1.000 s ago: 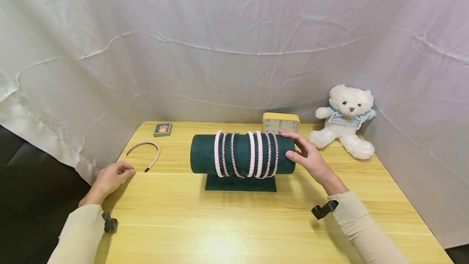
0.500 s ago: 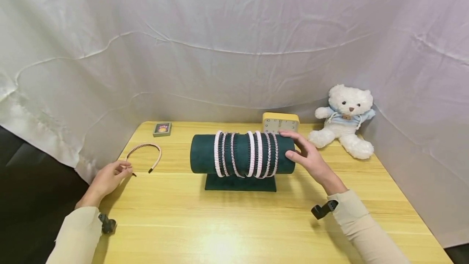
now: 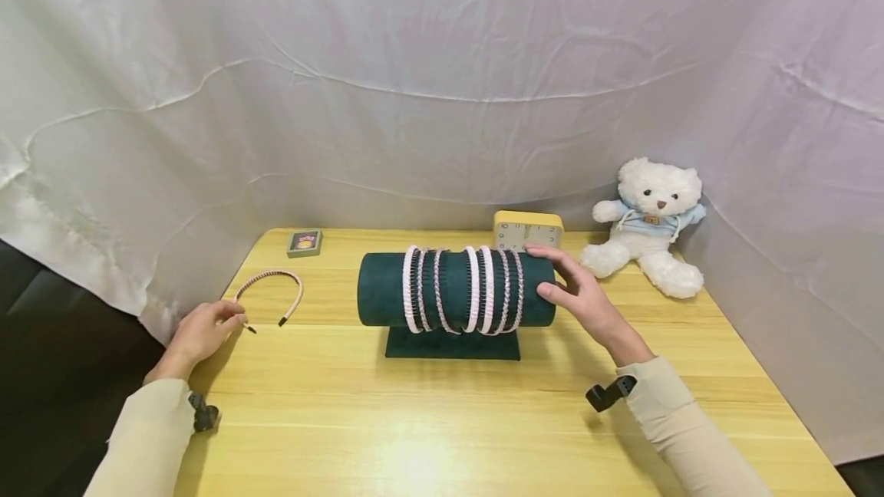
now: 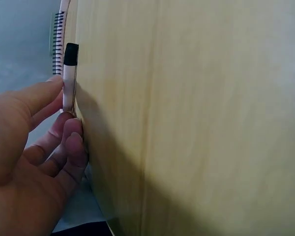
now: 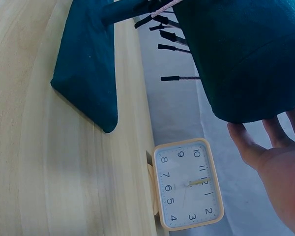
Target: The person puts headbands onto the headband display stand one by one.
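My left hand (image 3: pixel 200 334) pinches a thin pink headband (image 4: pixel 69 91) near one black-tipped end, at the table's left edge. Small dark comb teeth line part of its inner side, and its curve reaches away from me. At the centre stands a dark green velvet roll display stand (image 3: pixel 380 290) on a flat base. Several pink and braided headbands (image 3: pixel 409 294) are looped over the roll in two groups. My right hand (image 3: pixel 592 309) holds the roll's right end, thumb in front and fingers over the top. In the right wrist view, black headband tips (image 5: pixel 170 78) stick out below the roll.
Behind the roll stands a yellow-framed clock (image 3: pixel 528 228). A white teddy bear (image 3: pixel 656 221) in a blue top sits at the back right. A small grey box (image 3: pixel 305 243) lies at the back left. Pale curtains (image 3: pixel 442 98) surround the wooden table (image 3: pixel 331 405).
The left hand has shifted slightly left with the headband, and the black tip by its fingers now shows. The right hand and the roll stay in place.
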A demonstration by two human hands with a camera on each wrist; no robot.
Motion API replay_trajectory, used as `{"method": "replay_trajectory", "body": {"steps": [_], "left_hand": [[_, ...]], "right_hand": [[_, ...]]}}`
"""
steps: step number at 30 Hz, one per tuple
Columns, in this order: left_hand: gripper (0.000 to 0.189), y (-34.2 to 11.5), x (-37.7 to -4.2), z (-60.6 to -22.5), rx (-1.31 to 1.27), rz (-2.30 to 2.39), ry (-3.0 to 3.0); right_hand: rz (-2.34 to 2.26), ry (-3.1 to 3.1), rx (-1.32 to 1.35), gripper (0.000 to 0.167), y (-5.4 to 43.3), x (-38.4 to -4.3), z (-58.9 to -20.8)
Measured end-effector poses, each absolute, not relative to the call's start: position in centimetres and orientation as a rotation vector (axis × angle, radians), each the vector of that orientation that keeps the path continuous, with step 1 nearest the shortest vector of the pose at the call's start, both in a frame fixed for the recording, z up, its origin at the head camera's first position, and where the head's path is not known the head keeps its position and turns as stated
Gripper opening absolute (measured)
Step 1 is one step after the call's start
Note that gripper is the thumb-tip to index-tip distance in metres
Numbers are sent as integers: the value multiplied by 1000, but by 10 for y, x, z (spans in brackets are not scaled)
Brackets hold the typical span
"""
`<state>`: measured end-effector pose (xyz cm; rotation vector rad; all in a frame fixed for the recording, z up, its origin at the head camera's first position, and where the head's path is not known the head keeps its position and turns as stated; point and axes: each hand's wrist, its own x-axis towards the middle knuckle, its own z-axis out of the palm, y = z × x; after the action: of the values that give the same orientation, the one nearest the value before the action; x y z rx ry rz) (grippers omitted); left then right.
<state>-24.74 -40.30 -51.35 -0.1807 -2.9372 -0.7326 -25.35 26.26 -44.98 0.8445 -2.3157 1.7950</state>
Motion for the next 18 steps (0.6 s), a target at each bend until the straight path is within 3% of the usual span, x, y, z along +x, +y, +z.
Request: {"method": "replay_trajectory", "body": {"steps": [18], "left_hand": [[17,-373,-228,-514,-211,-723,-2961]], "right_hand": [[1800,-2308,855,54,262,-253,-449]]}}
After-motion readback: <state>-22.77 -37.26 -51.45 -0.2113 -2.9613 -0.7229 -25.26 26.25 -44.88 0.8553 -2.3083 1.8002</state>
